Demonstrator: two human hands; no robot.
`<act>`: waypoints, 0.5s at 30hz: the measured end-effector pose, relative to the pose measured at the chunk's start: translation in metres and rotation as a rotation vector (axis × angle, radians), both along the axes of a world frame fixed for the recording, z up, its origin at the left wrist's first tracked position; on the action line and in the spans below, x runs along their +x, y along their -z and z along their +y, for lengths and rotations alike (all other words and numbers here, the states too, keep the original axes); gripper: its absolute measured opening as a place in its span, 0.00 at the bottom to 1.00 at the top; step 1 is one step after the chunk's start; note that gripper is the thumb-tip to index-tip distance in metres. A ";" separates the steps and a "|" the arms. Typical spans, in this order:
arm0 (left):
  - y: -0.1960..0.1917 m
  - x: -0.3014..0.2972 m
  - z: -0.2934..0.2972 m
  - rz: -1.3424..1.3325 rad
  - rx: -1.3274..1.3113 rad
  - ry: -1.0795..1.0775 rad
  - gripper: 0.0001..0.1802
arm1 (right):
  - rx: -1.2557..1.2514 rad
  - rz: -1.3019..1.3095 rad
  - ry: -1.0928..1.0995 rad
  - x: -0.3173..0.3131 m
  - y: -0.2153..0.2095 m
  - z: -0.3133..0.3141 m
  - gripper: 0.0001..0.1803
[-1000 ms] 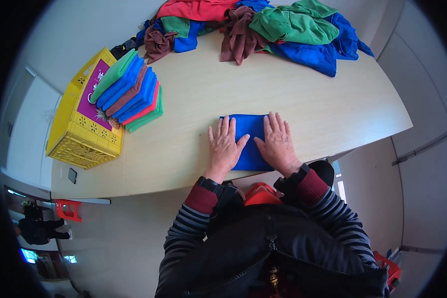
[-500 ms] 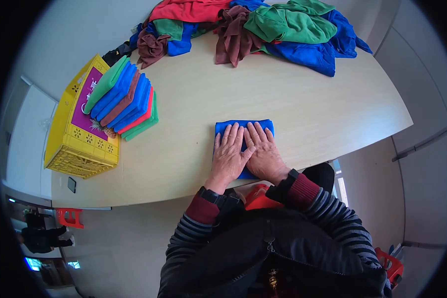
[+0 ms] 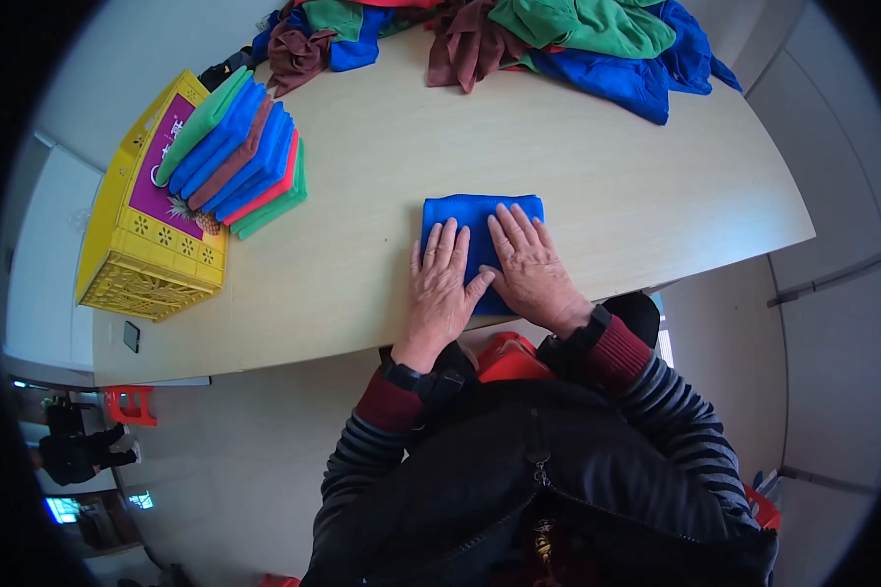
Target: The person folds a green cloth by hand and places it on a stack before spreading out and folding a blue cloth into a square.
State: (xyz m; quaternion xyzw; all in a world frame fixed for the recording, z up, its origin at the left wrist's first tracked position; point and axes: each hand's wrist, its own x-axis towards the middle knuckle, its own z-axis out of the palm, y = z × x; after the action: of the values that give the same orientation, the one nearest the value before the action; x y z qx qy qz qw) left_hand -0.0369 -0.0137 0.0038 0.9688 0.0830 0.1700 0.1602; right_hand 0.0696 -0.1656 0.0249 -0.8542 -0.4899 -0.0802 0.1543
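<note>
A folded blue towel [image 3: 480, 207] lies flat near the table's front edge, its far edge showing beyond my fingers. My left hand [image 3: 440, 289] rests over its left side, fingers stretched out and partly past the cloth's edge. Across the right side lies my right hand [image 3: 531, 269], palm down with the fingers extended. The two thumbs nearly meet over the middle of the cloth. Neither hand grips anything. To the left, a stack of folded towels [image 3: 240, 157] in green, blue, brown and red leans by the yellow crate.
The yellow plastic crate [image 3: 152, 279] stands at the table's left end, with a phone [image 3: 131, 337] near it. Loose green, brown, blue and red cloths [image 3: 587, 34] are heaped along the far side. A red stool [image 3: 130, 404] and a person [image 3: 73, 452] are on the floor at far left.
My hands have slid a little apart and toward me on the blue towel, uncovering more of its middle and far part. The whole view has shifted slightly, so the table appears higher.
</note>
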 end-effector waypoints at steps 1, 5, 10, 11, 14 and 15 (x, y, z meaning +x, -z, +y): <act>0.001 -0.002 -0.001 -0.001 0.007 -0.004 0.41 | -0.007 0.030 -0.001 -0.001 0.004 0.001 0.39; 0.002 -0.005 0.000 -0.004 0.033 -0.013 0.42 | -0.014 0.081 -0.007 -0.002 0.014 0.004 0.38; -0.010 -0.020 -0.005 -0.040 0.086 0.055 0.38 | -0.013 0.064 -0.021 0.001 0.016 0.001 0.38; -0.014 -0.025 -0.006 -0.057 0.100 0.091 0.36 | -0.017 0.066 -0.025 0.001 0.016 -0.001 0.38; -0.020 -0.044 -0.008 -0.004 0.181 0.150 0.31 | -0.030 0.036 -0.009 0.003 0.009 -0.008 0.37; -0.020 -0.047 -0.007 0.023 0.219 0.181 0.29 | -0.038 0.022 0.001 0.003 0.006 -0.010 0.37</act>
State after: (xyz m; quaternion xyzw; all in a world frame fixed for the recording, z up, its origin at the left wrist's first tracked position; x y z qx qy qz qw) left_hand -0.0843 -0.0208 0.0243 0.9859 -0.0220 0.1517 0.0671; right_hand 0.0728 -0.1756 0.0193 -0.8580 -0.4894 -0.0616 0.1432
